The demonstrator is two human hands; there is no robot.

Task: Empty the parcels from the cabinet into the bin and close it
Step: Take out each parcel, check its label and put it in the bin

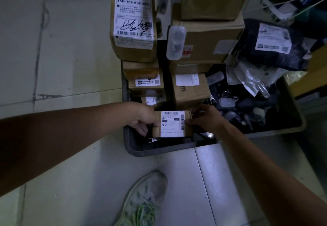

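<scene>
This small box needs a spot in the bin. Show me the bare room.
Mostly bare: the dark strip inside the bin's near rim, under the small box that the left hand and right hand hold. Crowded: stacked cartons fill the back left, loose packets and bags the right.

A grey-green tiled floor point(62, 66) is seen, with dark cracked seams along its left part. A worn pale shoe point(146, 199) with green laces is planted on it, just beside a glossier, lighter tile point(212, 172). A translucent plastic capsule point(176, 42) is hung from a thin cord, and a darker oval tag point(163, 0) is suspended above it. White cords point(292, 0) are stretched across the far right.
</scene>
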